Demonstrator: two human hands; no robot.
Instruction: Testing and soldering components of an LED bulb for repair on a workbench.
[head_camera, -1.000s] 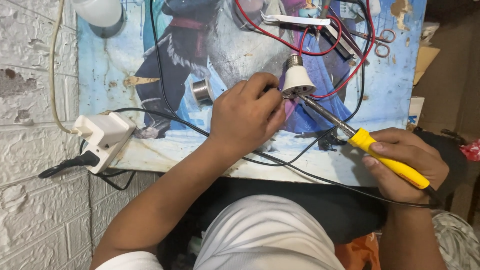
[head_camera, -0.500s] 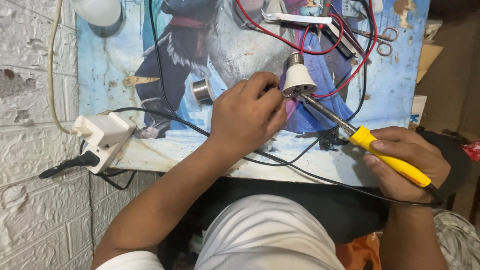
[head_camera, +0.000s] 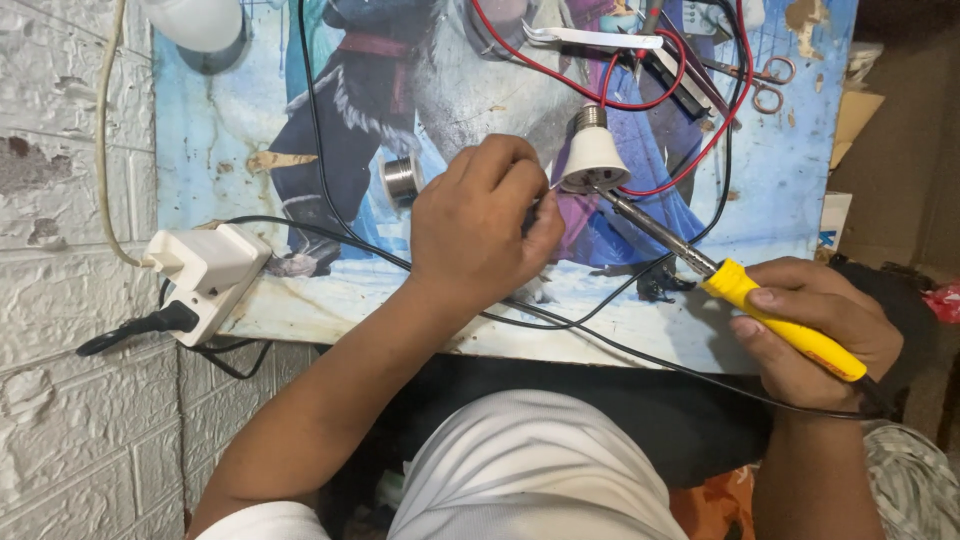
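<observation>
At the far left a white power strip (head_camera: 205, 275) lay on the desk (head_camera: 230, 130) edge beside the brick wall, a black plug pushed into it. Next came a small spool of solder wire (head_camera: 400, 180), lying just beside the left hand (head_camera: 480, 225). That hand's fingers were curled and pressed together near the bulb base, apparently pinching a thin strand of solder, though the strand itself was too fine to make out. The white bulb base (head_camera: 592, 155) stood near the middle of the desk, screw cap pointing away, red wires looped around it. It looked light and hollow, its plastic shell stiff but likely to tip or slide under a push, so the wide white skirt seemed the safest place to steady it. To the right, the soldering iron (head_camera: 720, 275) touched the base's rim with its metal tip. The right hand (head_camera: 815, 335) had its fingers wrapped tight round the yellow handle, well back from the hot shaft.
</observation>
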